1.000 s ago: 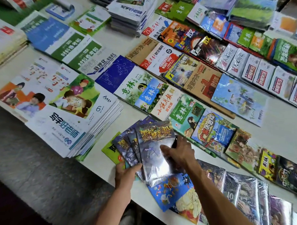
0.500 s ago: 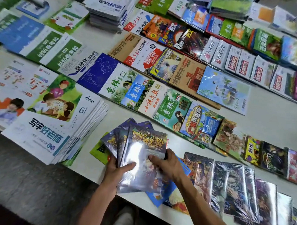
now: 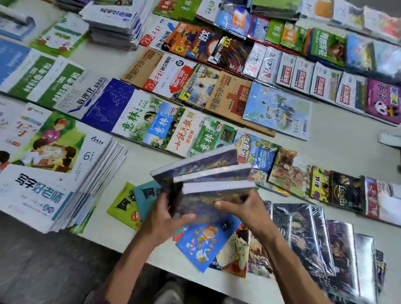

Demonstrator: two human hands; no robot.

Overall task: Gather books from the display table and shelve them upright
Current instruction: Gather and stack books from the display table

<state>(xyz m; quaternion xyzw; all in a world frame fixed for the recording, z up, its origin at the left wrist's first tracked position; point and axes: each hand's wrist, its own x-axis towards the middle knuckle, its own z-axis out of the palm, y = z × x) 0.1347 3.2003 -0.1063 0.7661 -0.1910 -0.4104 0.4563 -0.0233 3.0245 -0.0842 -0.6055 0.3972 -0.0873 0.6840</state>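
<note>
A small stack of dark, plastic-wrapped books (image 3: 205, 172) is lifted off the white display table (image 3: 346, 153), tilted so their page edges face me. My left hand (image 3: 163, 221) grips the stack's near left corner from below. My right hand (image 3: 243, 211) clasps its near right side, thumb on top. Under the stack lie a green booklet (image 3: 123, 208), a teal one (image 3: 147, 195) and a blue cartoon book (image 3: 202, 244).
A fanned row of shiny wrapped books (image 3: 328, 254) lies to the right along the near edge. A thick pile of workbooks (image 3: 55, 187) sits left. Rows of flat books (image 3: 197, 87) cover the far table. Grey floor (image 3: 29, 270) runs below the edge.
The fanned dark books, flat on the table a second ago, have been squared together and raised off it, tilting up on edge. Both hands moved up with them.
</note>
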